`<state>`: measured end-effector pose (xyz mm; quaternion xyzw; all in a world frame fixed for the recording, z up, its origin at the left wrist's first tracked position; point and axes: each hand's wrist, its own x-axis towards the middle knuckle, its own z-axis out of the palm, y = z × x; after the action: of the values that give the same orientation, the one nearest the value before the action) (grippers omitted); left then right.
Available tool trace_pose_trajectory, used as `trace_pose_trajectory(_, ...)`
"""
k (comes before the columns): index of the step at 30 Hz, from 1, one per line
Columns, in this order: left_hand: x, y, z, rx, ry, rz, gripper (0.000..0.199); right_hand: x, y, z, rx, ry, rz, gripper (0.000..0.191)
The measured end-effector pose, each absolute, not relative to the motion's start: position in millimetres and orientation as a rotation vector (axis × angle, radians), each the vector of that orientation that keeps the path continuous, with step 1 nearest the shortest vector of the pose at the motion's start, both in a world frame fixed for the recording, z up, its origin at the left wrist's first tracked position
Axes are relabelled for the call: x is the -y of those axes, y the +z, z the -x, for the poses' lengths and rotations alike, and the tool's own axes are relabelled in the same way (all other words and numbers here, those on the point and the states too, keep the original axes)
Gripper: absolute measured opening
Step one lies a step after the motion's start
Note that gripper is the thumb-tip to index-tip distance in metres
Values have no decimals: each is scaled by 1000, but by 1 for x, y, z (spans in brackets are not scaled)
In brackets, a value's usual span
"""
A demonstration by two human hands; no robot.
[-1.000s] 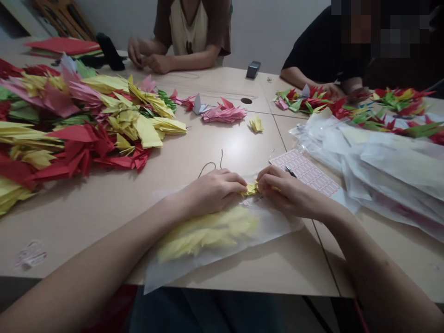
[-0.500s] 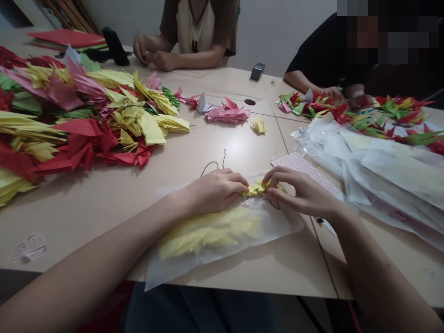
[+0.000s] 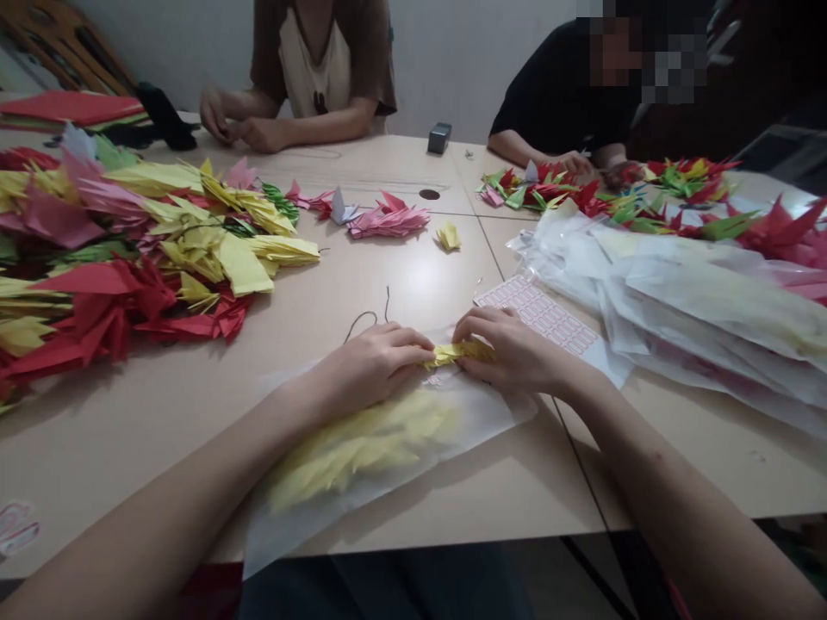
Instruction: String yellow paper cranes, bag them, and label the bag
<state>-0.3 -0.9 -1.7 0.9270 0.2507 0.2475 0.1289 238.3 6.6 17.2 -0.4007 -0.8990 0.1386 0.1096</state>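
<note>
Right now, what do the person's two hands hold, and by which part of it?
The left hand and right hand hold a small stack of yellow origami cranes by its two ends, with its middle showing between them.

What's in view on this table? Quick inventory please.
folded paper cranes: one small bunch, yellow, between the hands
plastic bag: one, translucent, under the hands
bagged cranes: one bunch, pale yellow, in that bag
thread: one, dark, beyond left hand
label sheet: one, white and pink, beyond right hand
large crane heap: one, red, yellow, pink, green, table's left
pink cranes: one pile, pink, mid-table
loose crane: one, yellow, right of pink pile
white crane: one, white, left of pink pile
filled bags: several, translucent, right
far crane heap: one, red, green, yellow, far right
box: one, dark grey, far edge
table: one, beige, under everything
co-workers: two, brown and black tops, far side
left hand: one, on yellow cranes
right hand: one, on yellow cranes
</note>
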Motion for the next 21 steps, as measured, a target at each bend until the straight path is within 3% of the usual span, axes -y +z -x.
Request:
trace_pose_trajectory(10,2,-1,-1,-767,729,-2702,21,-4,17,-232,2607,488,1198,11)
trace_pose_trajectory(15,2,0,-2,-787,763,-2755,31,-5,15,-232,2583,488,1187,8)
trace_pose_trajectory(21,1,-2,0,-748,705,-2782,26,-5,29,-243,2619,620,1286,46)
